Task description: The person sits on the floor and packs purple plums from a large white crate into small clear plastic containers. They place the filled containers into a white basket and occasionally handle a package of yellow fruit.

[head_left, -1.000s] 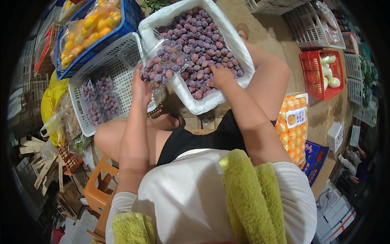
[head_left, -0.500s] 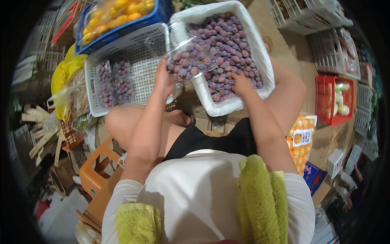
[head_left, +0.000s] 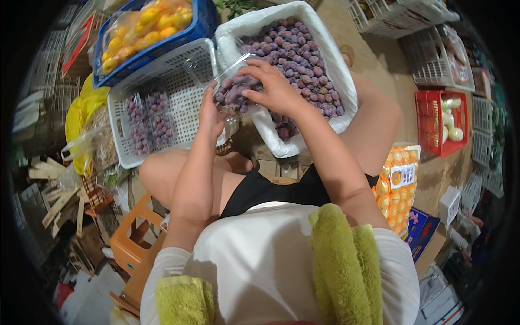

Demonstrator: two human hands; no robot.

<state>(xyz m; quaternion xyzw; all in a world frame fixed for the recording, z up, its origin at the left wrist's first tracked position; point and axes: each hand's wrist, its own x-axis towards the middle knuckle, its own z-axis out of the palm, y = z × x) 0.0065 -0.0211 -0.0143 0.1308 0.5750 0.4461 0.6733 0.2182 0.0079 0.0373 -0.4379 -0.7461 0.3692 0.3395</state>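
Observation:
My left hand (head_left: 211,111) grips a clear plastic punnet (head_left: 242,64) of purple plums (head_left: 230,92), its raised lid toward the foam box. Over that punnet, my right hand (head_left: 271,89) has bent fingers spread apart, touching the fruit; its palm side is hidden. Just right and behind, a white lined foam box (head_left: 338,59) holds a heap of loose plums (head_left: 309,70). Left of my hands, a white perforated crate (head_left: 124,157) holds several filled punnets (head_left: 160,124) and some clear plastic at its far end.
A blue crate (head_left: 100,73) of bagged yellow fruit, a yellow bag (head_left: 78,130) and an orange stool (head_left: 130,238) lie leftward. Rightward are a red crate (head_left: 433,141) of pale vegetables, an orange fruit tray (head_left: 387,200) and white crates (head_left: 433,49). My legs flank the boxes.
My right hand has left the loose plums in the foam box and moved up and left onto the punnet held in my left hand. The view has shifted slightly.

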